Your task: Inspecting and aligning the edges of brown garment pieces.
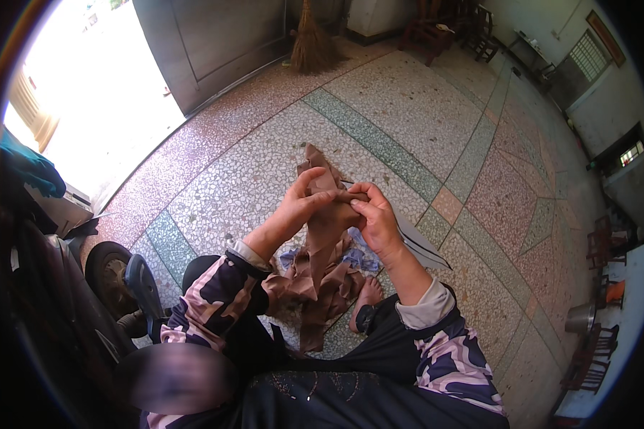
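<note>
A piece of brown cloth (325, 236) hangs between my two hands above the floor, in front of my knees. My left hand (300, 204) is closed on it, the thumb lying across the cloth. My right hand (376, 218) pinches a gathered fold of the same cloth between thumb and fingers. One pointed end of the cloth (311, 155) sticks up beyond my hands. More brown cloth pieces (336, 297) lie heaped on the floor below, between my feet, with light blue cloth (354, 259) among them.
A flat pale item with dark lines (418, 247) lies right of my right hand. To the left stand a black wheel (109, 270) and a dark vehicle-like body. A straw broom (311, 46) leans near the door (200, 50). Wooden chairs (594, 357) and a metal bucket (579, 319) are far right.
</note>
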Demonstrator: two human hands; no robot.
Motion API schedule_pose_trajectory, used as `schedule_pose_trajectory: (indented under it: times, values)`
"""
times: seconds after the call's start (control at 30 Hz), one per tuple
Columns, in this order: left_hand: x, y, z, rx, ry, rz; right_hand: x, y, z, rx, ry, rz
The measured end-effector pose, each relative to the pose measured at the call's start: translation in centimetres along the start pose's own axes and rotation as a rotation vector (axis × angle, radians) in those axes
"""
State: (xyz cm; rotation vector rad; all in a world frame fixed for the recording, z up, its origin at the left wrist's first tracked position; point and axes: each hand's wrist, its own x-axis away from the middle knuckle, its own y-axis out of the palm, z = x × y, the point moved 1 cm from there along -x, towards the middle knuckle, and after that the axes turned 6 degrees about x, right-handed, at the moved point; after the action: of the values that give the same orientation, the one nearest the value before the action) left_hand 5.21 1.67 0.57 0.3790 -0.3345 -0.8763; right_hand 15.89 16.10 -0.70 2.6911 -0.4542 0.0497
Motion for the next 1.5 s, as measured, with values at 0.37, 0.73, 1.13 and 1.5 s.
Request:
schedule_pose_trajectory:
  times: [0.37, 0.73, 1.13, 1.5]
  values:
    - [-0.1, -0.3, 0.1, -0.297, 0.124, -0.046, 0.0, 0.2, 0.4, 0.205, -0.039, 0.002]
    - [0.0, 0.0, 0.1, -0.097, -0.019, -0.052, 0.3, 0.4, -0.5, 0.062, -0.042, 0.002]
    - [0.3, 0.4, -0.1, -0.363, 0.184, -0.04, 0.1, 0.3, -0.6, -0.138, 0.098, 0.017]
    - [0.2, 0.1, 0.1, -0.192, 0.084, -0.04, -0.1, 0.2, -0.1, -0.068, 0.061, 0.03]
